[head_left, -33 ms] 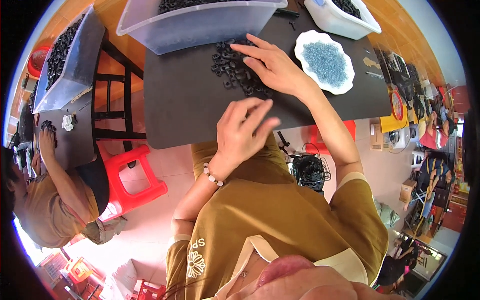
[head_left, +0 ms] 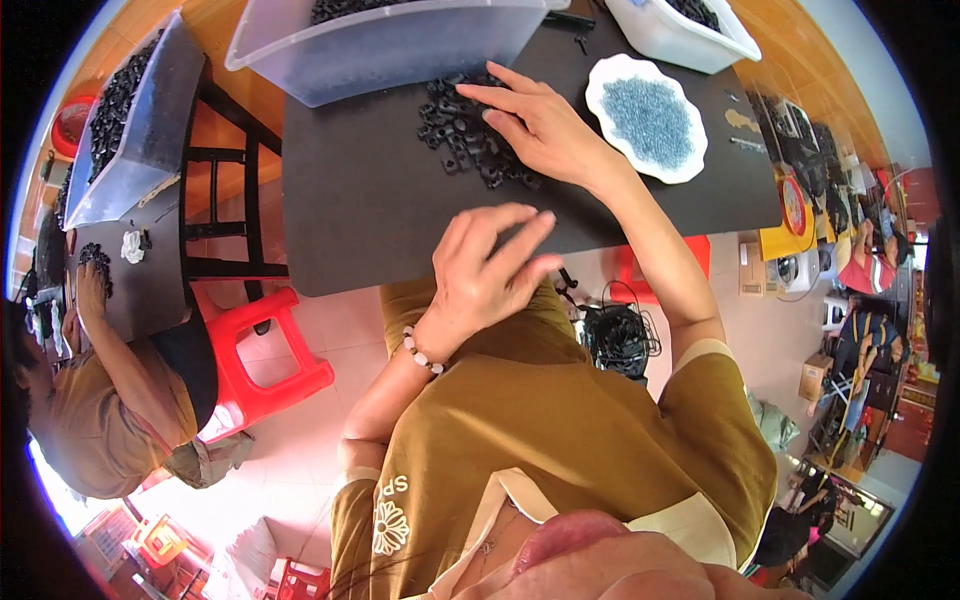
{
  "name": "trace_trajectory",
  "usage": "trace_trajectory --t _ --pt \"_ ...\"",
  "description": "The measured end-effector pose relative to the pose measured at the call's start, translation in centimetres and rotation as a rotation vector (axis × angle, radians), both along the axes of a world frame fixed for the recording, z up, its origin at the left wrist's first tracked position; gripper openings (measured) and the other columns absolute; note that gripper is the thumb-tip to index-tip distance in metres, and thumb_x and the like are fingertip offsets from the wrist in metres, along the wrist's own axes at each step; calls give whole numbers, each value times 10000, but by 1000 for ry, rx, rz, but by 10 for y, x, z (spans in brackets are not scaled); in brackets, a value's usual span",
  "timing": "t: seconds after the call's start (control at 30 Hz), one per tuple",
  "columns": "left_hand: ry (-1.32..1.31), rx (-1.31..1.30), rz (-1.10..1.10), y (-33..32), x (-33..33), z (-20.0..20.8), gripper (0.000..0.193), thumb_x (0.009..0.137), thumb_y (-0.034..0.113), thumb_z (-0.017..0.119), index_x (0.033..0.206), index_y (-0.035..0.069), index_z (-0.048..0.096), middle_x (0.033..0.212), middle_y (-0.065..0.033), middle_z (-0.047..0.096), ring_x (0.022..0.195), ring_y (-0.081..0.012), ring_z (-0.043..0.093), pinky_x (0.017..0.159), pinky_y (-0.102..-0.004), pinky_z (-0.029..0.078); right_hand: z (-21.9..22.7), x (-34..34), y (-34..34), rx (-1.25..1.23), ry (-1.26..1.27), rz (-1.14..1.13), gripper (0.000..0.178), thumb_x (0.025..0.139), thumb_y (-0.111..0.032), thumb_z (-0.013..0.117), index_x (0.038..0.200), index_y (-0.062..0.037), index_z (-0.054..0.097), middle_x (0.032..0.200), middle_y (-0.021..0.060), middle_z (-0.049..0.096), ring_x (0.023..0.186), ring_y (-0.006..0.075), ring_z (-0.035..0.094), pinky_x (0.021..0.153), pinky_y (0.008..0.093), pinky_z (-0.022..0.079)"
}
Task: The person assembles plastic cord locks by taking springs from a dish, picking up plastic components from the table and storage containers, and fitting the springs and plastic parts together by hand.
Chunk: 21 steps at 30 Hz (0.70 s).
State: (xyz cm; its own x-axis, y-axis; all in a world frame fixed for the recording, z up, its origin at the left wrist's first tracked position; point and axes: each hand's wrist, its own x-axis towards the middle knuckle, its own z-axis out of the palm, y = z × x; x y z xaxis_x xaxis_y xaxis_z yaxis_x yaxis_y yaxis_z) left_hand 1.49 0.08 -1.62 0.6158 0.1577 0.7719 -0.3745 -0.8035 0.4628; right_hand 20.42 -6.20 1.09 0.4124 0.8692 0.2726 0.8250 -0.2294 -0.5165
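Note:
My right hand (head_left: 548,132) lies over a loose pile of small black plastic parts (head_left: 452,135), with its fingers stretched out and the thumb apart. The fingertips touch the pile's far right side, and some parts are hidden under the palm. My left hand (head_left: 478,268) hovers at the near edge of the dark table (head_left: 350,200), fingers spread, with nothing visible in it. To the right of the pile stands a white scalloped plate (head_left: 683,173) full of tiny bluish clear pieces (head_left: 648,122).
A clear tub (head_left: 390,62) of black parts stands behind the pile; a white tub (head_left: 690,45) is at the far right. On the left, a co-worker's hand (head_left: 92,285) reaches into another black heap, near a red stool (head_left: 265,390). Black bundled cords (head_left: 615,335) lie below the table.
My left hand's fingers have spread slightly, the index finger moving away from the middle one. My right hand stays over the pile. The view has shifted slightly.

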Motion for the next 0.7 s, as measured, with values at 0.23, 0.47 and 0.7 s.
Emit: trace_trajectory --t 0.23,0.47,0.7 --pt "113 -459 -23 2 -18 -6 120 867 -18 664 945 16 749 947 -102 679 741 -182 646 615 -267 516 -10 -6 -7 62 -306 -70 498 882 19 579 1294 -252 653 1457 35 537 996 324 616 828 390 579" --pt "-1 -189 -283 -1 -21 -24 28 814 -8 698 813 12 717 800 -82 672 606 -184 628 533 -280 500 38 -19 -5 451 -599 -34 274 992 -317 612 1061 -58 664 904 110 687 562 156 581 458 264 477" --pt "155 -424 -28 12 -28 -3 90 883 16 667 841 25 746 826 -71 684 648 -148 604 561 -271 481 1 -2 -12 215 -314 -126 382 905 -8 591 1241 -167 675 1237 71 687 840 264 698 754 350 596"
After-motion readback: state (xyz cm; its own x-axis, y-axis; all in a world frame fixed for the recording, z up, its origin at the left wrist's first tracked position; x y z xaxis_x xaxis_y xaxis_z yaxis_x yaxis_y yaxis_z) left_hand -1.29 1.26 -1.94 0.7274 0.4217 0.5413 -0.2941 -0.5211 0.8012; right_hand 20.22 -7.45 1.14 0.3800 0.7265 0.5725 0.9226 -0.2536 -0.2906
